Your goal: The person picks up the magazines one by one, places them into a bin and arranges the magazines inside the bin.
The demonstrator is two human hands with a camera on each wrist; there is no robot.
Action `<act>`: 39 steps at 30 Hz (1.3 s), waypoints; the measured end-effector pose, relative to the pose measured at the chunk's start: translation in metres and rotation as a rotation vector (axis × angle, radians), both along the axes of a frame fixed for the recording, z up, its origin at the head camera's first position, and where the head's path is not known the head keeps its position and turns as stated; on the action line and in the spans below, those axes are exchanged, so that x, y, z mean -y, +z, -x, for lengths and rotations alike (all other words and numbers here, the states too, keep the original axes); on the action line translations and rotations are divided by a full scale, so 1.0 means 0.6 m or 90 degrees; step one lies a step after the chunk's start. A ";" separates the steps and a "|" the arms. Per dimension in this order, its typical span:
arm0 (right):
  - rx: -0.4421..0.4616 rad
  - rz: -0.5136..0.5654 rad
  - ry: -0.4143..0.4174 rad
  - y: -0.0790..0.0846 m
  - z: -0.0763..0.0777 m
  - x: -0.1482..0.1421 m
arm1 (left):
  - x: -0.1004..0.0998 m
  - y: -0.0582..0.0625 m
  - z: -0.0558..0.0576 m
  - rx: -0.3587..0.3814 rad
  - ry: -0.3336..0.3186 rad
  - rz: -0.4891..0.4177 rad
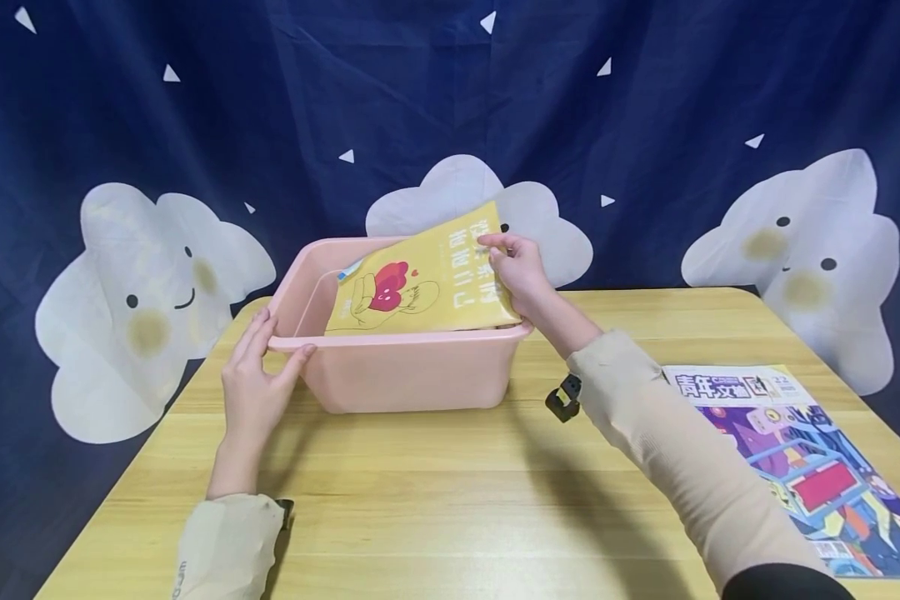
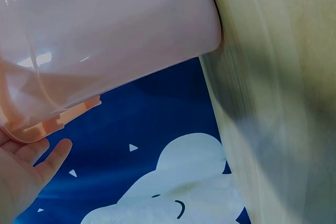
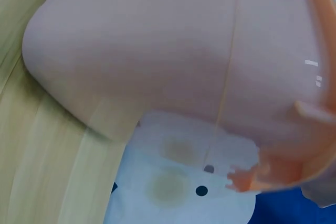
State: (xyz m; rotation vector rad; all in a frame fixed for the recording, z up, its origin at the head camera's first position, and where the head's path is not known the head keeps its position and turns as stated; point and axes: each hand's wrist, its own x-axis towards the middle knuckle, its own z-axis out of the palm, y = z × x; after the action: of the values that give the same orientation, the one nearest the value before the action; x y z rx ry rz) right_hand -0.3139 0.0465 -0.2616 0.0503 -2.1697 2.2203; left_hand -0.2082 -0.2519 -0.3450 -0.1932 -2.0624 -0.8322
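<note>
A yellow booklet (image 1: 450,283) with a red heart drawing and white characters lies tilted in a pink plastic bin (image 1: 412,371), its upper right part above the rim. My right hand (image 1: 521,271) holds the booklet at its right edge, with the index finger and thumb over the cover; its other fingers are largely hidden. At the bin's near left corner, my left hand (image 1: 258,375) rests against the rim, fingers along the left side and thumb at the front. The left wrist view shows these fingers (image 2: 34,153) fairly straight beneath the rim.
A colourful magazine (image 1: 817,467) lies on the right of the wooden table (image 1: 420,500), partly under my right forearm. More paper (image 1: 351,268) with a blue edge shows inside the bin. Behind the table hangs a dark blue cloth (image 1: 435,92) with white clouds.
</note>
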 end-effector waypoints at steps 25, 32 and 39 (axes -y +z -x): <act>-0.076 -0.482 0.134 -0.002 -0.010 0.004 | -0.005 -0.002 0.004 -0.012 0.001 0.011; -0.214 -0.429 0.116 -0.002 -0.016 -0.023 | -0.004 0.000 0.001 -0.019 0.000 0.003; -0.328 -0.367 0.108 -0.018 -0.018 -0.057 | -0.002 -0.001 0.001 -0.017 0.004 0.004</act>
State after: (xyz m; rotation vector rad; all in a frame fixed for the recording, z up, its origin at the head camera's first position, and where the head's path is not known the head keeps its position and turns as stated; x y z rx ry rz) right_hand -0.3033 0.0805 -0.2726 0.7477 -2.4407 1.3401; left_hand -0.2085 -0.2507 -0.3455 -0.2005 -2.0398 -0.8146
